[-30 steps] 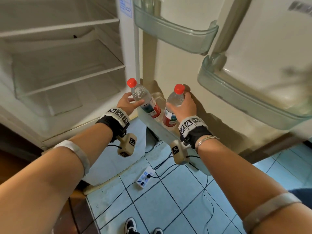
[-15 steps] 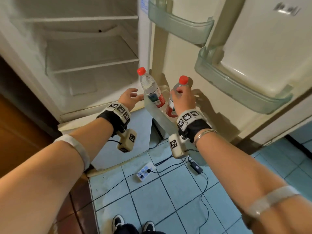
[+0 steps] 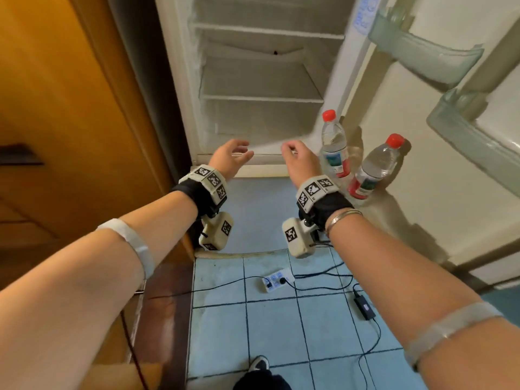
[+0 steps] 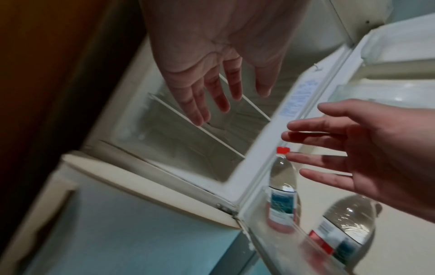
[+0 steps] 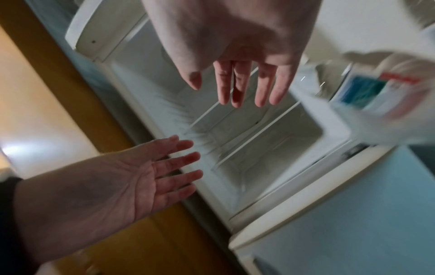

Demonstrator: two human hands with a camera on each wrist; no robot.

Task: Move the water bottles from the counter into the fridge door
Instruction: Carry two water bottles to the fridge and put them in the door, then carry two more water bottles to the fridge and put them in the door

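Note:
Two clear water bottles with red caps stand in the lowest shelf of the open fridge door (image 3: 439, 153). The left bottle (image 3: 334, 144) (image 4: 282, 188) is upright; the right bottle (image 3: 375, 170) (image 4: 346, 230) leans right. My left hand (image 3: 232, 157) (image 4: 221, 93) hangs in front of the fridge's open compartment, fingers straight and holding nothing. My right hand (image 3: 299, 161) (image 5: 244, 87) is just left of the bottles, fingers relaxed, touching neither. In the right wrist view a bottle label (image 5: 367, 93) shows blurred at the right edge.
The fridge interior (image 3: 261, 80) has bare white shelves. Two more door shelves (image 3: 422, 52) sit higher on the door. A wooden cabinet (image 3: 70, 122) stands to the left. On the blue tiled floor lie a power strip (image 3: 277, 281), cables and an adapter (image 3: 365, 306).
Both hands have let go of the bottles and drawn back to the left. The bottles stay in the door shelf. The head view has swung left.

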